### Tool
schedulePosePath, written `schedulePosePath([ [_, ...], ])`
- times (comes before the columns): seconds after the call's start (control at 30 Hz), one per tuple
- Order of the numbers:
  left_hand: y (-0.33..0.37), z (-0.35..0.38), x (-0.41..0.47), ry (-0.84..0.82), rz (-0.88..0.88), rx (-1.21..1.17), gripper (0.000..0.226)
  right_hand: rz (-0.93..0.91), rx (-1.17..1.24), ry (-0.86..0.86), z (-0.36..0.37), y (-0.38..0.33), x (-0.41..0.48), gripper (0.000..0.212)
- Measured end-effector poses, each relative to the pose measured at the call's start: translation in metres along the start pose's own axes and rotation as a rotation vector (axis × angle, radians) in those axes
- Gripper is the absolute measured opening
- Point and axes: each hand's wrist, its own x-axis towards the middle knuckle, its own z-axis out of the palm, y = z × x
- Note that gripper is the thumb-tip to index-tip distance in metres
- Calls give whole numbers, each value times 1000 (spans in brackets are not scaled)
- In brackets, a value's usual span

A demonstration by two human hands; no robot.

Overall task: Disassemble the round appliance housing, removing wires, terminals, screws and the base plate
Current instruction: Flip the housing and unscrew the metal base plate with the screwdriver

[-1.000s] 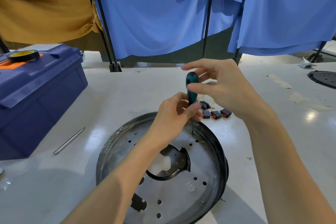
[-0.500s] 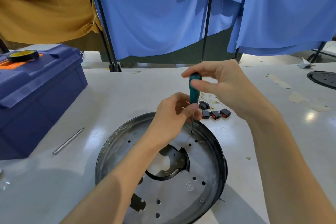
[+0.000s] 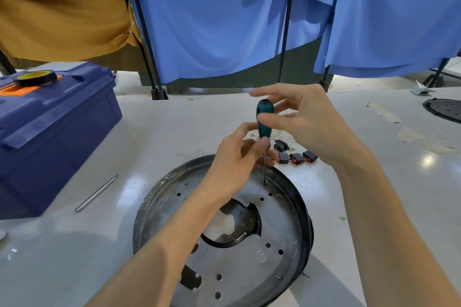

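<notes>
The round black housing (image 3: 305, 209) lies upside down on the table, with its grey metal base plate (image 3: 274, 227) facing up and full of holes. A teal-handled screwdriver (image 3: 264, 117) stands upright with its tip on a screw (image 3: 264, 182) near the plate's far edge. My left hand (image 3: 237, 157) pinches the lower handle and shaft. My right hand (image 3: 304, 119) holds the top of the handle with thumb and fingertips, other fingers spread. Another screw (image 3: 278, 275) sits near the plate's near right rim.
Several small black and red switches (image 3: 296, 157) lie just beyond the housing. A blue toolbox (image 3: 50, 132) with a tape roll (image 3: 35, 77) stands at the left, and a metal rod (image 3: 96, 193) lies beside it. A black round part (image 3: 444, 109) rests far right.
My right hand's fingers have shifted around the handle top, spreading more open, as the screwdriver turns. The screwdriver stays upright on the same screw. The left hand keeps its hold.
</notes>
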Motion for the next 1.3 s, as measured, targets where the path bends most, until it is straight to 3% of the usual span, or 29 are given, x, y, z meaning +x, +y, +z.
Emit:
schedulePosePath([
  [0.1, -1, 0, 0, -5, -2, 1, 12, 9, 119, -53, -4, -1, -1, 33],
  [0.2, -1, 1, 0, 45, -17, 48, 23, -5, 8, -108, -1, -2, -1, 20],
  [0.3, 0, 0, 0, 11, 12, 41, 18, 0, -32, -18, 2, -1, 0, 27],
  [0.4, -1, -2, 1, -11, 7, -5, 12, 24, 113, -30, -2, 0, 0, 35],
  [0.5, -1, -1, 1, 36, -5, 24, 18, 12, 49, -107, -1, 0, -1, 26],
  [0.57, 0, -1, 0, 30, 3, 18, 23, 14, -27, -63, 1, 0, -1, 27],
  [0.63, 2, -1, 0, -10, 6, -12, 18, 9, 17, 13, 0, 0, 1, 29],
  [0.73, 0, 0, 0, -2, -16, -2, 11, 19, 147, -28, -3, 0, -1, 35],
  [0.9, 1, 0, 2, 36, -29, 93, 26, 12, -40, -29, 1, 0, 0, 27],
  [1.07, 0, 2, 0, -4, -19, 20, 13, -13, 93, 0, -3, 0, 1, 30],
  [1.2, 1, 2, 1, 56, -23, 98, 34, -16, 19, -86, 0, -1, -2, 28],
  [1.3, 2, 0, 0, 15, 14, 69, 23, -47, 38, -26, 1, -1, 0, 27],
])
